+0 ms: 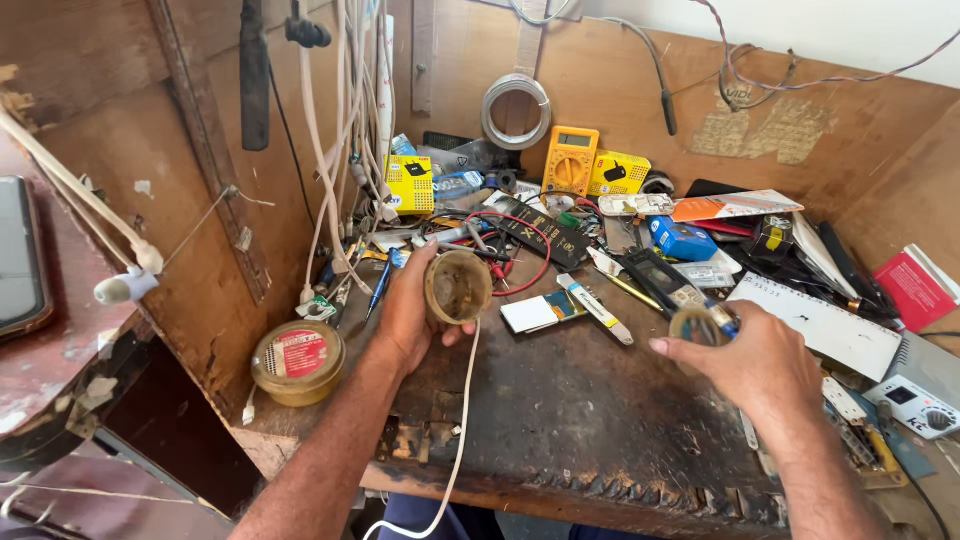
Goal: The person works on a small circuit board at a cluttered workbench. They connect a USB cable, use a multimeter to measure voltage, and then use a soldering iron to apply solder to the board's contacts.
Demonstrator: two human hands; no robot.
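Brown round open tin gripped in left hand, fingers wrapped around it. Right hand pinches small round lid. Red-labelled round tin sits left of left fingers.

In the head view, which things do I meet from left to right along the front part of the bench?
Round tin with red label → left hand holding an open round tin → white card → right hand → white notebook → red booklet.

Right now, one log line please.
left hand: holds open round tin | right hand: holds lid | closed tin at bench left edge
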